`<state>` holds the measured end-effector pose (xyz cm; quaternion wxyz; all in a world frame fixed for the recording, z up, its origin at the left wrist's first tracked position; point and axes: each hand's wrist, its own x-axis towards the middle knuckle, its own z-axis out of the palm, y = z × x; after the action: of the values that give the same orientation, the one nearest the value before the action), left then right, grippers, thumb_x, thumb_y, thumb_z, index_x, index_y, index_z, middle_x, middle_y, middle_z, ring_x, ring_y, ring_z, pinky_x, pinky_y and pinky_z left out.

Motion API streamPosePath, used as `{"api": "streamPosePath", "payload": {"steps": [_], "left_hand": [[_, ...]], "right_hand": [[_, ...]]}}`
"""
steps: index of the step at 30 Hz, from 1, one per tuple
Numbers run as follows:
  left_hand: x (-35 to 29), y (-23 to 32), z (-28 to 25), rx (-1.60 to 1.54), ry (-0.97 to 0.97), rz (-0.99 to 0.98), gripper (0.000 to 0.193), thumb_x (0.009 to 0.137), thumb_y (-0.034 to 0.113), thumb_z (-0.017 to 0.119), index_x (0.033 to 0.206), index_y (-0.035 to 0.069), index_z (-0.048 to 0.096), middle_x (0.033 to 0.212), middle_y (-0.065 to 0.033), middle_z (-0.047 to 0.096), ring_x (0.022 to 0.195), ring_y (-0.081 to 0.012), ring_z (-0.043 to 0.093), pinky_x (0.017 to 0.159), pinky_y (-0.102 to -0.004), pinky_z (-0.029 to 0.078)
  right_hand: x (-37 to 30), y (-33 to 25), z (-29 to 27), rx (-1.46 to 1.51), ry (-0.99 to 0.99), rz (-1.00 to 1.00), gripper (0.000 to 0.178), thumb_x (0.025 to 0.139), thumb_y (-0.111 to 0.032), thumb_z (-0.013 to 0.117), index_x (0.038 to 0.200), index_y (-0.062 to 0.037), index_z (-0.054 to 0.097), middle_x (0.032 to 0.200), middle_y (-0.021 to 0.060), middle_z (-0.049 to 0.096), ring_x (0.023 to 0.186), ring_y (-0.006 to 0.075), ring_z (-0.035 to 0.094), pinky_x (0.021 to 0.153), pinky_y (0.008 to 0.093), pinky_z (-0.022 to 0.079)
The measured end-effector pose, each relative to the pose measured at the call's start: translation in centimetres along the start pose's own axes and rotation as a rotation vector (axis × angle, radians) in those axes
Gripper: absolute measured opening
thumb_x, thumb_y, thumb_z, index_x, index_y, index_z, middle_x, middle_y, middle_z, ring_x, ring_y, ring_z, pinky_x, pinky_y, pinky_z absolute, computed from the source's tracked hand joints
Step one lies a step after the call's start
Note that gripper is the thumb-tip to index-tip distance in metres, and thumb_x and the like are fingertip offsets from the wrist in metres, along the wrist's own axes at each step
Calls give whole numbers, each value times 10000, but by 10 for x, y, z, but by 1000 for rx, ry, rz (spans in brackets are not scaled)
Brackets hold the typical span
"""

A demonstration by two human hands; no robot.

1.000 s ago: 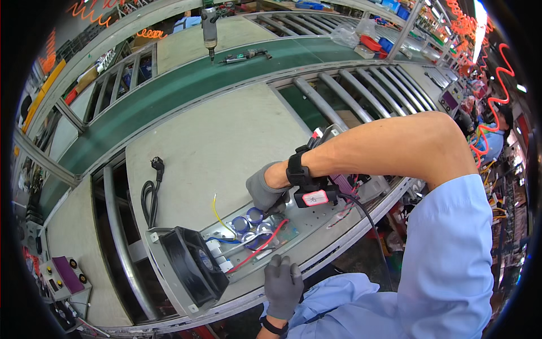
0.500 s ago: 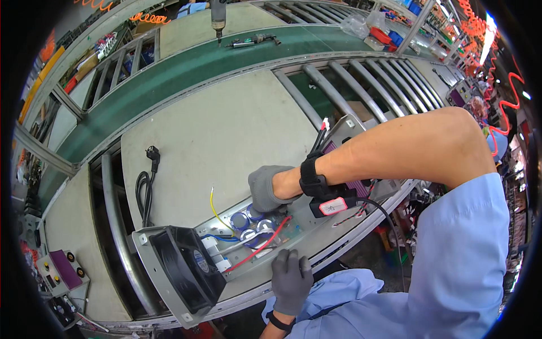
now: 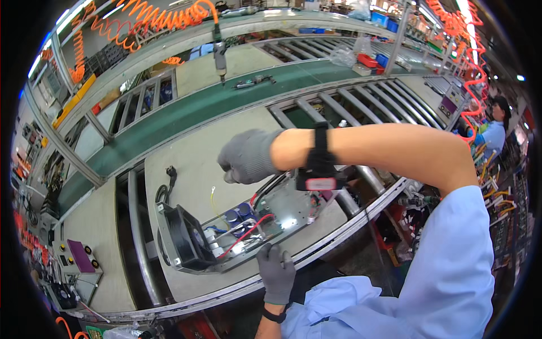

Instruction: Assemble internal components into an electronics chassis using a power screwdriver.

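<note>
A metal chassis (image 3: 294,214) lies on the wooden board, a black fan (image 3: 192,237) at its left end. Inside it are blue capacitors (image 3: 231,216), a red wire (image 3: 247,235) and a yellow wire (image 3: 213,201). My right hand (image 3: 248,158), in a grey glove, is raised above the chassis's far side with its fingers curled in; what they hold, if anything, is hidden. My left hand (image 3: 276,274), also gloved, rests at the chassis's near edge with fingers stretched, holding nothing I can see. A black power cord (image 3: 165,189) with a plug lies behind the fan.
Metal rollers (image 3: 361,104) run beyond the board (image 3: 195,147). A green belt (image 3: 164,113) passes behind, with a hanging screwdriver (image 3: 220,59) above it and another tool (image 3: 254,82) lying on it. A purple-fronted box (image 3: 82,256) stands at left. Another person (image 3: 495,133) is at far right.
My right hand has lifted out of the chassis, up and to the left. The chassis now sits more level, and the view has tilted upward. My left hand stays at the near edge.
</note>
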<state>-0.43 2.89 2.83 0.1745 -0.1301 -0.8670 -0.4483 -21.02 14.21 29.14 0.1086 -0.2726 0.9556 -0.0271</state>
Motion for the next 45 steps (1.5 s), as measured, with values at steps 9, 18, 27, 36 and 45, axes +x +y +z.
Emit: {"api": "streamPosePath", "payload": {"steps": [9, 18, 27, 36, 45], "left_hand": [[-13, -19, 2, 132, -35, 182, 278, 869, 50, 717, 1127, -27, 647, 1214, -286, 604, 1172, -449, 602, 969, -486, 525], [-13, -3, -23, 116, -176, 259, 135, 903, 57, 697, 1002, -34, 681, 935, -237, 658, 1139, -447, 590, 932, -520, 489], [-14, 10, -14, 307, -130, 421, 197, 901, 39, 706, 1072, -58, 693, 1139, -296, 646, 1151, -466, 598, 967, -511, 518], [-30, 47, -24, 137, -47, 185, 296, 966, 138, 689, 1184, -62, 673, 1187, -328, 627, 1185, -493, 564, 1004, -539, 478], [-29, 91, 12, -276, -163, 186, 235, 883, -27, 639, 1118, -17, 632, 1163, -193, 624, 1055, -334, 643, 886, -387, 540]], "right_hand": [[-305, 24, 89, 789, 210, 11, 256, 973, -243, 668, 1103, -35, 742, 1009, 161, 752, 937, 297, 730, 838, 422, 567], [-619, 103, 336, 413, 989, 1570, 253, 899, -269, 726, 980, -31, 755, 977, 193, 742, 935, 371, 719, 835, 432, 562], [-757, 224, 298, 53, 1698, 1521, 667, 882, -321, 839, 1363, 66, 589, 1227, 141, 712, 1094, 219, 699, 950, 350, 549], [-764, 313, 279, 493, 2223, 1456, 497, 984, -455, 682, 783, -4, 631, 599, 50, 591, 489, 162, 609, 439, 344, 492], [-779, 180, 254, 539, 2181, 1191, 429, 991, -437, 716, 716, -181, 509, 578, -60, 447, 452, 80, 431, 424, 292, 349]]}}
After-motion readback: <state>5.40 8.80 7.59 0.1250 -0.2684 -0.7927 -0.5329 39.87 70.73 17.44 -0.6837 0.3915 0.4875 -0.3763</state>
